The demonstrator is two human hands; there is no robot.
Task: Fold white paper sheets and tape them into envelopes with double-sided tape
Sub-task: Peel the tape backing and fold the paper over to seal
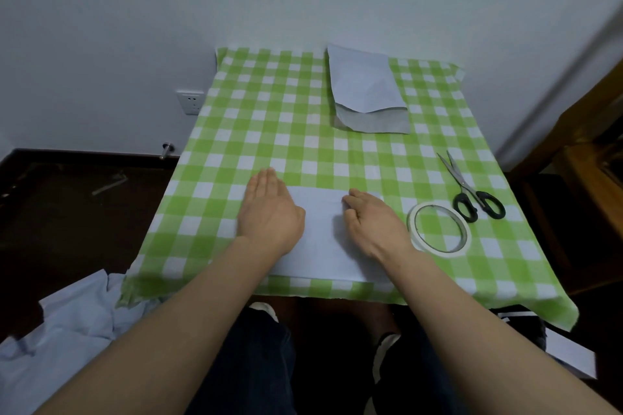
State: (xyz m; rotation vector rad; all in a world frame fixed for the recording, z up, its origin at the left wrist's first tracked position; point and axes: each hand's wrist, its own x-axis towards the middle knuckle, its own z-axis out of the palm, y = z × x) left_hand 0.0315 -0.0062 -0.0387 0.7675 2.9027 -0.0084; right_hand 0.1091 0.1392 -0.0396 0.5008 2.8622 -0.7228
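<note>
White paper, 1 sheet, lay along the near edge of the green-checked tablecloth under 2 hands. The left hand pressed flat on its left end, fingers straight and together. The right hand curled its fingers at the sheet's far edge; pinching or pressing, unclear. 1 tape roll sat just right, with 1 pair of scissors beyond. Folded papers, uncountable, lay at the far edge, with open cloth between.

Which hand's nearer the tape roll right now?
Right. The right hand sits on the paper just left of the tape roll, wrist beside its rim; the left hand lies flat on the paper's opposite side, farther away.
</note>
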